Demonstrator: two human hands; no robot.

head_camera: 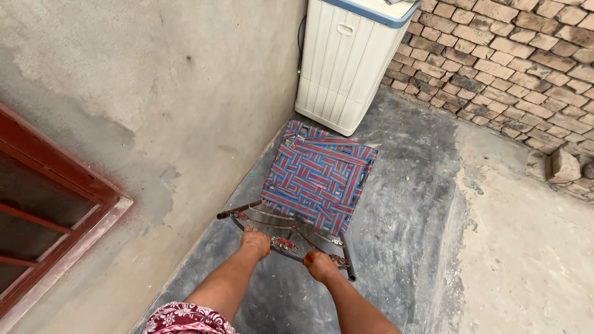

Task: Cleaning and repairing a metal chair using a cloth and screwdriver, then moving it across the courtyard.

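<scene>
A metal-framed chair [317,176] with a seat woven from red and blue straps stands on the concrete floor below me. My left hand [255,241] is closed around the top bar of the chair's backrest [288,246]. My right hand [321,266] grips the same bar further right, near its end. Both arms reach down from the bottom of the view.
A white washing machine [346,59] stands in the corner behind the chair. A plastered wall [154,105] with a red window frame [55,210] runs along the left. A brick wall [513,55] closes the right side, with a loose stone [564,166] at its foot.
</scene>
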